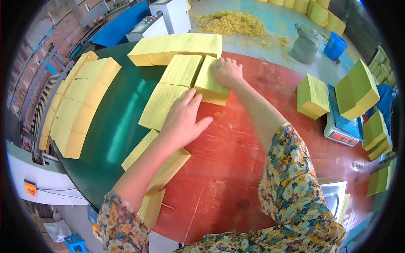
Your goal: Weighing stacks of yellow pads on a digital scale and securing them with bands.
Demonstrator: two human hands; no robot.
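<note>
Surface: you stand at a red tabletop (236,168), scuffed, with pale scratches. A glossy green surface (112,122) adjoins it on your left; a row of yellow stacks (86,97) lies along its outer side. To your right, a scale (344,137) with a lit red display bears a tall yellow stack (356,92); a yellow block (313,97) stands just beside it.

Room: beyond the table, a bluish floor (274,19) carries a heap of yellow shreds (232,23), a grey sack (304,44) and a blue bin (336,45). A white cabinet (175,17) stands at far left centre.

Working stack (204,80): on the red, under your right hand (228,72), just right of an embossed stack (181,71). Top face up, near end face toward you. Its visible left edge runs away from you, leaning rightward at the far end; the hand covers part of the top, so the long axis cannot be told for certain.

Hands: your right lies over the top with fingers bent; whether it pinches, cannot tell. Your left hand (183,118) has its fingers extended close together, thumb spread wide, fingertips at the near left corner; contact unclear.
</note>
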